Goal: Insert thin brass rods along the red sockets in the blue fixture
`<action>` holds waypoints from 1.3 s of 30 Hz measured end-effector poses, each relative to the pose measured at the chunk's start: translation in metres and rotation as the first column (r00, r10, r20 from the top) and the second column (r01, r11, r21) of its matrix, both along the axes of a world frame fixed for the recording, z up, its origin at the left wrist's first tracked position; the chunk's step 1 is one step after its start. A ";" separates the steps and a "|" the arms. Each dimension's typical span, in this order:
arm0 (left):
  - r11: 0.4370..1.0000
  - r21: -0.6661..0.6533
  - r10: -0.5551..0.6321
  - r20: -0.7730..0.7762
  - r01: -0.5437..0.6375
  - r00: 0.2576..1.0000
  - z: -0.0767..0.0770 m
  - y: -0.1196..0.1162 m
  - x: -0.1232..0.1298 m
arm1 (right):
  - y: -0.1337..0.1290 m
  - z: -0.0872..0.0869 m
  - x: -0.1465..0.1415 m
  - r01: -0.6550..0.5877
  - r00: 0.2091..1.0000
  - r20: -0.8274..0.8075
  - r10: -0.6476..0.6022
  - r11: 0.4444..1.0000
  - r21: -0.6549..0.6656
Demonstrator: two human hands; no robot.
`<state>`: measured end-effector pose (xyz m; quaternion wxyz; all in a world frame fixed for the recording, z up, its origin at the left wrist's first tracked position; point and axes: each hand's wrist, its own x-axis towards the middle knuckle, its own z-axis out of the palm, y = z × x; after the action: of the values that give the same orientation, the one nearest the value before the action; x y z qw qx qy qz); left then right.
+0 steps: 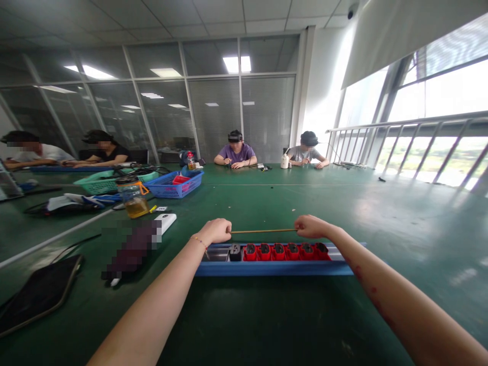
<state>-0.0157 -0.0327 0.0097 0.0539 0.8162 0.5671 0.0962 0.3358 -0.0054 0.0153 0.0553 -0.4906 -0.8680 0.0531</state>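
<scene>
- The left grip (218,231) is curled into a loose fist, fingers folded in, with the near end of a thin tan strip (264,231) going into it.
- The right grip (309,226) is curled likewise around the opposite end; the fingertips of both are hidden, so their exact hold on it cannot be told.
- Between the two fists the thin tan strip runs straight and nearly level; whether it is a stiff rod or a taut cord cannot be told.
- It lies along the far side of a long blue tray (274,269) on the green desk (244,315); contact with the rim cannot be made out.
- Inside the blue tray, six red holders (264,252) with dark tops stand in a row, with one dark block (235,252) just left of them.
- Bare grey metal shows at both ends of the row, the forearms crossing over the tray's two ends.
- Well to the left stand a lidded jar (136,204) and a blue basket (163,191).
</scene>
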 end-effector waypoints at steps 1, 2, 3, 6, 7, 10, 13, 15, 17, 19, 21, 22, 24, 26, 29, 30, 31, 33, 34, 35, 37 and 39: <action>1.000 -0.016 -0.009 0.039 0.010 0.999 0.003 -0.001 0.000 | -0.002 0.003 0.004 0.004 0.999 -0.054 -0.003 1.000 0.014; 0.999 -0.032 -0.020 0.081 0.023 0.996 0.005 -0.001 0.000 | -0.005 0.006 0.007 0.014 0.994 -0.110 -0.010 0.999 0.030; 0.998 -0.044 -0.031 0.122 0.037 0.992 0.008 -0.002 0.001 | -0.007 0.010 0.011 0.028 0.986 -0.164 -0.020 0.999 0.045; 0.996 -0.061 -0.052 0.240 0.068 0.969 0.018 -0.007 0.005 | -0.015 0.017 0.017 0.085 0.953 -0.297 -0.056 0.993 0.087; 0.994 -0.072 -0.056 0.300 0.081 0.952 0.022 -0.010 0.007 | -0.018 0.019 0.018 0.102 0.943 -0.327 -0.065 0.990 0.099; 0.977 -0.156 -0.051 0.488 0.145 0.871 0.036 -0.022 0.011 | -0.027 0.024 0.019 0.129 0.924 -0.375 -0.075 0.984 0.121; 0.960 -0.226 -0.029 0.510 0.167 0.860 0.049 -0.037 0.011 | -0.041 0.029 0.021 0.063 0.913 -0.406 -0.037 0.997 0.051; 0.967 -0.210 -0.030 0.473 0.146 0.880 0.055 -0.046 0.010 | -0.052 0.033 0.022 -0.049 0.895 -0.447 0.003 0.995 -0.091; 0.972 -0.192 -0.037 0.452 0.138 0.891 0.058 -0.053 0.009 | -0.063 0.038 0.024 -0.148 0.875 -0.484 0.020 0.962 -0.228; 0.970 -0.202 -0.034 0.448 0.138 0.893 0.059 -0.058 0.009 | -0.072 0.042 0.024 -0.166 0.867 -0.498 0.009 0.948 -0.272; 0.966 -0.225 -0.017 0.440 0.129 0.898 0.061 -0.061 0.011 | -0.079 0.045 0.023 -0.128 0.862 -0.507 -0.020 0.958 -0.256; 0.964 -0.233 -0.014 0.434 0.127 0.901 0.062 -0.062 0.011 | -0.082 0.045 0.023 -0.107 0.858 -0.512 -0.037 0.963 -0.248; 0.960 -0.245 -0.021 0.427 0.138 0.904 0.064 -0.064 0.012 | -0.086 0.046 0.023 -0.072 0.846 -0.528 -0.072 0.967 -0.246; 0.958 -0.245 -0.034 0.418 0.148 0.908 0.066 -0.066 0.013 | -0.089 0.046 0.023 -0.052 0.836 -0.539 -0.098 0.965 -0.256; 0.964 -0.236 -0.028 0.371 0.124 0.928 0.069 -0.068 0.012 | -0.091 0.044 0.024 -0.051 0.838 -0.534 -0.114 0.957 -0.285; 0.964 -0.236 -0.031 0.355 0.122 0.934 0.069 -0.069 0.012 | -0.091 0.043 0.025 -0.066 0.838 -0.533 -0.116 0.948 -0.310; 0.961 -0.245 -0.038 0.344 0.129 0.938 0.070 -0.070 0.012 | -0.091 0.041 0.025 -0.084 0.837 -0.534 -0.119 0.936 -0.341; 0.942 -0.294 -0.057 0.338 0.162 0.940 0.070 -0.071 0.012 | -0.089 0.038 0.028 -0.121 0.836 -0.533 -0.129 0.904 -0.409; 0.928 -0.326 -0.063 0.340 0.181 0.938 0.070 -0.071 0.011 | -0.087 0.036 0.029 -0.132 0.837 -0.531 -0.134 0.892 -0.433; 0.914 -0.356 -0.067 0.342 0.195 0.937 0.069 -0.071 0.011 | -0.086 0.035 0.031 -0.137 0.838 -0.528 -0.136 0.884 -0.446; 0.893 -0.399 -0.066 0.343 0.209 0.937 0.067 -0.070 0.010 | -0.085 0.033 0.034 -0.143 0.843 -0.522 -0.129 0.882 -0.448; 0.868 -0.441 -0.074 0.338 0.228 0.938 0.064 -0.068 0.009 | -0.084 0.033 0.037 -0.150 0.852 -0.512 -0.107 0.888 -0.436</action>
<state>-0.0070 -0.1011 0.0735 0.3476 0.7950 0.4912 0.0771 0.3726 -0.0898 0.0479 0.1706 -0.4464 -0.7876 0.3890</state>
